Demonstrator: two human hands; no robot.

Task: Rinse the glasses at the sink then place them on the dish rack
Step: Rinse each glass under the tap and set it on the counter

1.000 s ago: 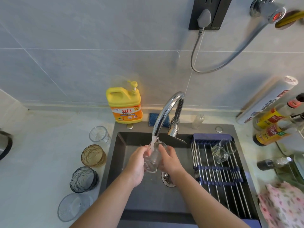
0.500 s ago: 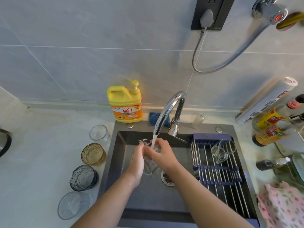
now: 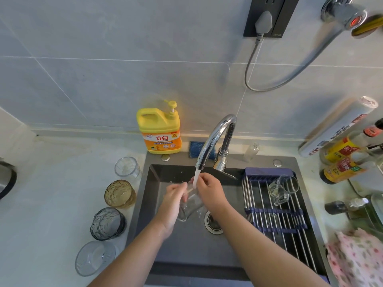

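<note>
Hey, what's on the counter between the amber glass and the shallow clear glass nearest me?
A smoky grey textured glass stands between the amber glass and the shallow clear glass, as the head view shows.

A home kitchen: water runs from a chrome tap [image 3: 215, 139] into a dark sink [image 3: 186, 249] set in a pale surface [image 3: 51, 204] below a grey tiled wall [image 3: 103, 79]. A yellow soap jug [image 3: 159, 131], a roll-up rack [image 3: 275, 216] across the basin, glasses [image 3: 120, 193] at left and sauce bottles [image 3: 344, 170] at right mark it as domestic.
</note>
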